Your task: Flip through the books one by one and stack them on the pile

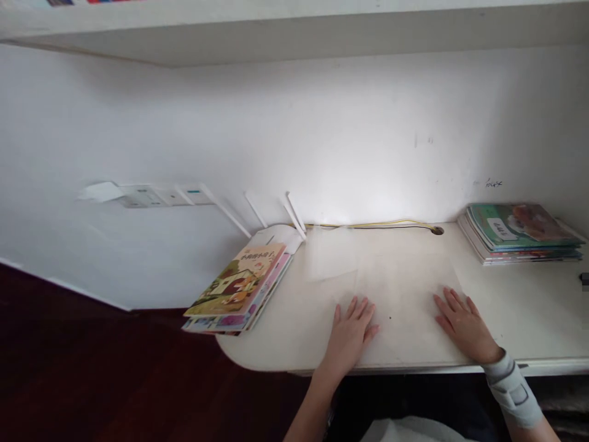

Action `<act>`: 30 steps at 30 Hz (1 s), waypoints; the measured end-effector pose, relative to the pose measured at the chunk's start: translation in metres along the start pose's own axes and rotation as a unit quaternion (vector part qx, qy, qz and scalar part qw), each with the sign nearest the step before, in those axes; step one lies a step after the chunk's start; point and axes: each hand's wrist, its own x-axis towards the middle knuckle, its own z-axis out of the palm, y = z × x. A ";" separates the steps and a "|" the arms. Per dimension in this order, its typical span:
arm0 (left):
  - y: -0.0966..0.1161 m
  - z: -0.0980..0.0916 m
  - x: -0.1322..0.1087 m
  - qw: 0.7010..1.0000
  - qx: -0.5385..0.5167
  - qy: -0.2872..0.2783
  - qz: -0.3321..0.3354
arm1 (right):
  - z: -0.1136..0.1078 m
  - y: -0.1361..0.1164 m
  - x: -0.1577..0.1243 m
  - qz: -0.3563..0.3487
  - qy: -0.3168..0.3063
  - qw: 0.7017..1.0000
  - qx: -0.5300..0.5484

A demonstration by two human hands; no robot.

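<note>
My left grip (352,328) and right grip (462,325) rest open, palms flat on the white desk (529,307), between the orange-covered book stack (239,285) and the green-covered book stack (519,233).

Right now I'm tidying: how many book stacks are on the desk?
2. The left stack lies at the left end of the desk, beside the left hand. The right stack sits at the back right, beyond the right hand. More may be out of view.

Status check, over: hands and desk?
Left hand open, flat on desk. Right hand open, flat on desk. Book stack left of left hand, overhanging desk edge; second stack far right, both untouched.
</note>
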 end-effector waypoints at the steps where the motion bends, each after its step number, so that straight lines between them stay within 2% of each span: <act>1: -0.009 -0.008 0.002 1.000 0.007 0.012 -0.012 | 0.004 0.005 -0.003 -0.003 0.009 1.000 0.009; 3: -0.038 -0.027 0.008 0.994 0.038 0.060 -0.078 | 0.011 0.013 -0.008 -0.003 0.031 0.999 0.027; 6: -0.103 -0.059 0.019 0.959 0.103 0.137 -0.225 | 0.019 0.018 -0.011 0.007 0.057 0.997 0.042; 7: -0.126 -0.067 0.022 0.944 0.115 0.135 -0.278 | 0.021 0.019 -0.012 0.007 0.061 0.997 0.044; 9: -0.163 -0.077 0.027 0.911 0.113 0.082 -0.389 | 0.024 0.019 -0.012 0.003 0.065 0.997 0.044; 10: -0.176 -0.079 0.028 0.903 0.106 0.067 -0.411 | 0.024 0.019 -0.012 0.000 0.066 0.997 0.043; 12: -0.188 -0.075 0.029 0.896 0.098 0.044 -0.432 | 0.025 0.019 -0.012 -0.002 0.067 0.997 0.042; 14: -0.183 -0.066 0.028 0.897 0.101 0.037 -0.428 | 0.025 0.018 -0.013 -0.003 0.068 0.997 0.039; 16: -0.169 -0.058 0.024 0.901 0.111 0.038 -0.418 | 0.024 0.018 -0.012 -0.004 0.072 0.997 0.035; 18: -0.156 -0.059 0.018 0.906 0.116 0.038 -0.405 | 0.022 0.018 -0.012 -0.008 0.079 0.996 0.031; 20: -0.147 -0.071 0.009 0.914 0.113 0.027 -0.388 | 0.020 0.017 -0.011 -0.011 0.085 0.996 0.027; 23: -0.141 -0.105 -0.007 0.925 0.092 0.046 -0.366 | 0.018 0.015 -0.010 -0.011 0.083 0.996 0.021; 26: -0.125 -0.134 -0.013 0.912 -0.039 0.220 -0.345 | 0.012 0.012 -0.008 -0.007 0.069 0.997 0.018; 28: -0.102 -0.137 -0.006 0.890 -0.179 0.335 -0.251 | 0.008 0.010 -0.007 0.000 0.059 0.998 0.017; 29: -0.088 -0.133 0.002 0.871 -0.263 0.368 -0.193 | 0.005 0.010 -0.007 0.003 0.055 0.998 0.017; 30: -0.072 -0.125 0.010 0.854 -0.358 0.354 -0.134 | 0.003 0.009 -0.006 0.004 0.052 0.998 0.017</act>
